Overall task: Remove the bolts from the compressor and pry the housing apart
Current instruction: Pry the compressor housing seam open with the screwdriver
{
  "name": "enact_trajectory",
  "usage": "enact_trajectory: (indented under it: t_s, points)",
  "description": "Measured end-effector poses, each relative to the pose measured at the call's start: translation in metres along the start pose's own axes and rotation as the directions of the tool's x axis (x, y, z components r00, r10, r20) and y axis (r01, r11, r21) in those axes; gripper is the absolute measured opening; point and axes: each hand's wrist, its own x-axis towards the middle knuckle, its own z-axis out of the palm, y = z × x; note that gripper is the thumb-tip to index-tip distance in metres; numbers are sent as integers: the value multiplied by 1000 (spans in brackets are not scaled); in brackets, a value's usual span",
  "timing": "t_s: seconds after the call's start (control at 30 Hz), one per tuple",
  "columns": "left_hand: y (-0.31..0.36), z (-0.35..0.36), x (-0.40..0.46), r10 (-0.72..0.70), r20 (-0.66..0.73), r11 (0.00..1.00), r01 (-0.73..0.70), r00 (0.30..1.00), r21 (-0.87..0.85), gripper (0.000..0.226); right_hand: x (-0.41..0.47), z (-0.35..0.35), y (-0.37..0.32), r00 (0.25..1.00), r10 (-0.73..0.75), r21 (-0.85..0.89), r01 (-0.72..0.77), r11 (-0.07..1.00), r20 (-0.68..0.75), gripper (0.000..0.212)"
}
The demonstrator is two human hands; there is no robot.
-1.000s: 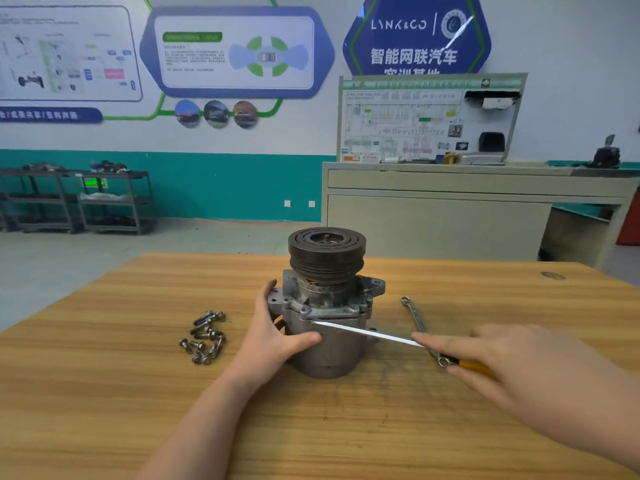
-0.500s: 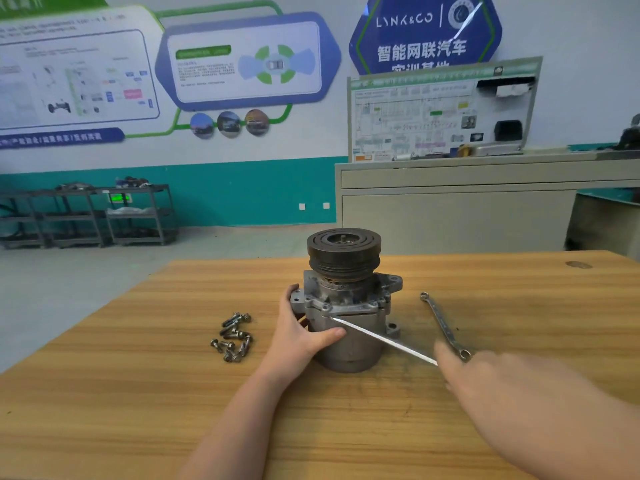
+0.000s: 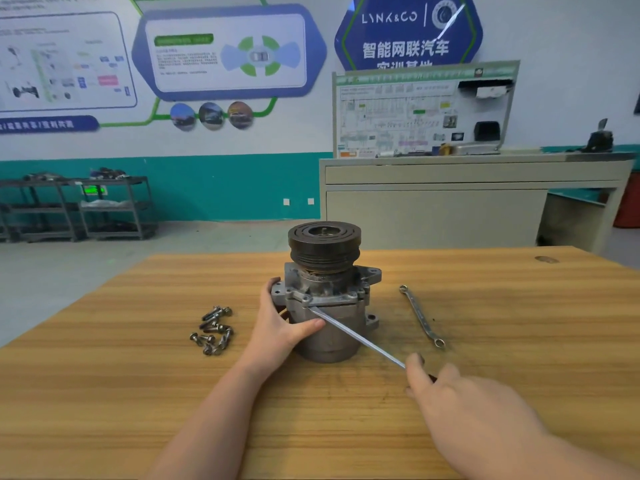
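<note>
Lowered since a second ago, the right hand [image 3: 460, 400] grips the screwdriver [image 3: 356, 341], its tip at the housing seam of the compressor [image 3: 325, 292], which stands pulley-up on the table [image 3: 104, 393]. The left hand [image 3: 280, 327] wraps the housing. Loose bolts [image 3: 214, 329] lie left, a wrench [image 3: 420, 317] right.

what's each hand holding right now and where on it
The left hand grips the compressor round its body, below the seam. The right hand grips the screwdriver at its handle end.
</note>
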Motion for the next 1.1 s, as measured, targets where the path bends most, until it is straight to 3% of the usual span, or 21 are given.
enact_trajectory:
  t_s: [0.23, 0.33, 0.43, 0.53, 1.1]
  points:
    - [4, 2, -3, 16, -7, 1000, -16, 1000, -3, 106, -1, 7, 2, 999, 26, 71, -23, 997, -39, 40]
    - [2, 1, -2, 23, -2, 1000, -23, 1000, -7, 106, -2, -18, 14, 995, -33, 120, 44, 992, -92, 8]
    - [0, 1, -1, 19, -5, 1000, -20, 1000, -20, 109, 4, -55, 29, 984, -79, 69, 91, 994, -159, 22]
    - [-2, 1, 0, 32, -26, 999, -32, 999, 2, 100, 7, -66, 31, 986, -91, 80, 103, 991, -139, 25]
    - [-1, 0, 1, 37, -13, 999, -36, 999, 23, 98, 10, 12, -4, 995, -47, 212, 64, 975, -84, 23]
